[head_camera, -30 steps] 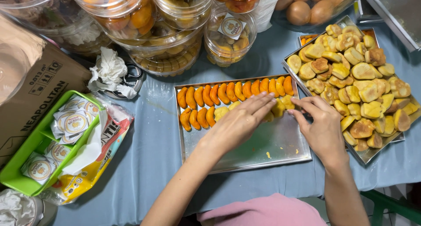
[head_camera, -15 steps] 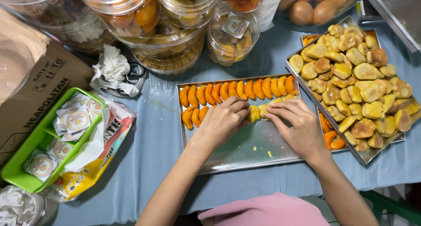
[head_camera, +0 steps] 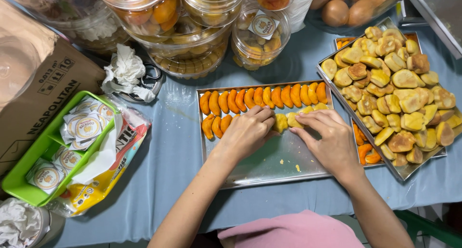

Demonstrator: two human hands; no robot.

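A table covered in a pale blue cloth (head_camera: 168, 147) carries everything here; near its front edge, at the middle, sits a shallow metal tray (head_camera: 269, 163), its far edge lined with a row of orange pastries (head_camera: 262, 97) standing side by side, with a shorter second row begun at the tray's left edge. Both hands meet over that second row; the left hand (head_camera: 248, 132) rests palm down with fingers curled narrowly around a small yellow pastry (head_camera: 280, 123), pressing it toward the orange ones; the right hand (head_camera: 329, 137) lies just beside it, fingertips touching more yellow pieces (head_camera: 294, 120) (whether it actually pinches one I cannot tell). Crumbs dot the tray's bare front half. At the table's right edge a second tray (head_camera: 409, 168) is heaped with pale baked pastries (head_camera: 394, 84); along the far edge stand clear plastic tubs (head_camera: 192, 41) full of similar goods; toward the left edge a green basket (head_camera: 19, 190) holds round-labelled sachets, with a crumpled tissue (head_camera: 126, 72) beyond it.
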